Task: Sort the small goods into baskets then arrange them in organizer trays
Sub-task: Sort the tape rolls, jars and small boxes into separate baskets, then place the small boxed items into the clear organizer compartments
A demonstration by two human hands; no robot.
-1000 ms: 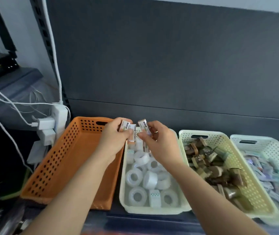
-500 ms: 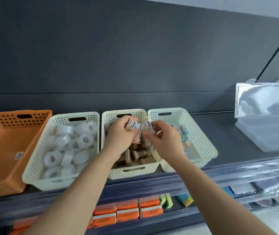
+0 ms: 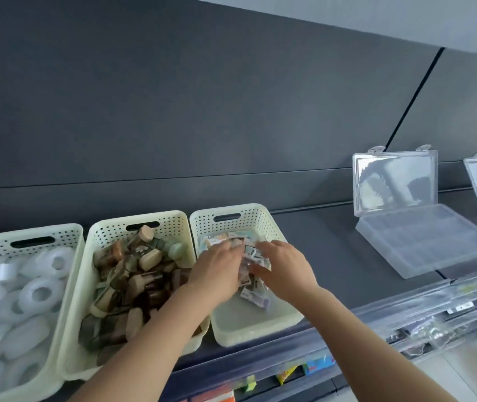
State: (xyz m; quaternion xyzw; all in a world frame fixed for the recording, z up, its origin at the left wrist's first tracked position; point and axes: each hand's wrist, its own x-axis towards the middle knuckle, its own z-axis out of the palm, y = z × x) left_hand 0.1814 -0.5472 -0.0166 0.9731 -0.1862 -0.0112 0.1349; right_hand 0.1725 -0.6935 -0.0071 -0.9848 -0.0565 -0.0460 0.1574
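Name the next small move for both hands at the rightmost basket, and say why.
Probably release any packets and lift both hands clear. The left hand and the right hand sit low inside the cream perforated plastic basket, right over its pile of small printed paper packets, so anything let go would land among them. Blur hides whether either grip holds one.

I see both forearms bare to the frame edge (wide lens stretches them); left hand (image 3: 217, 271) and right hand (image 3: 286, 271) seem bare too, though blurred.
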